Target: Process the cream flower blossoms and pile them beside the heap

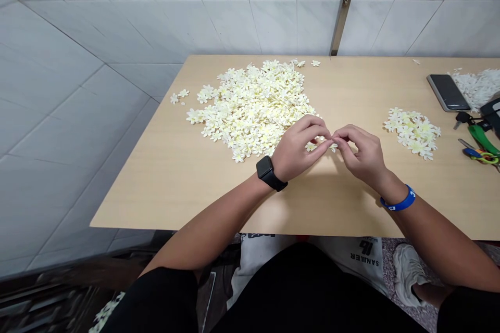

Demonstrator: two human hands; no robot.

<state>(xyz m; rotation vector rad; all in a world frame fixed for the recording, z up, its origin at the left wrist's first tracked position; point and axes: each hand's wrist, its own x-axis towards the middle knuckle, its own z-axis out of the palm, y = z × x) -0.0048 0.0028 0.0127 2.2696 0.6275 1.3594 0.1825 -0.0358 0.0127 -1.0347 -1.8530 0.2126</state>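
From my end I read this as a handwork corner, home or workshop I can't tell, by the heaped flowers (pixel 258 106) on a plain tabletop (pixel 164 177) against tiled walls (pixel 156 26).

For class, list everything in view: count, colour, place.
table: one, tan, centre
flower heap: one, cream, mid-table
small flower pile: one, cream, right
loose flowers: several, cream, around heap, bottom left
bits: one pile, white, far right
phone: one, dark, beside bits
key: one, dark, below phone
tools: some, green, blue, yellow, right
unclear item: one, black, right
tiles: many, white, behind table
metal strip: one, brownish, on tiles
sack: one, white, below table
shoe: one, white, lower right
watch: one, black, left wrist
wristband: one, blue, right wrist
sleeves: two, black, bottom
left hand: one, bare, centre
right hand: one, bare, centre
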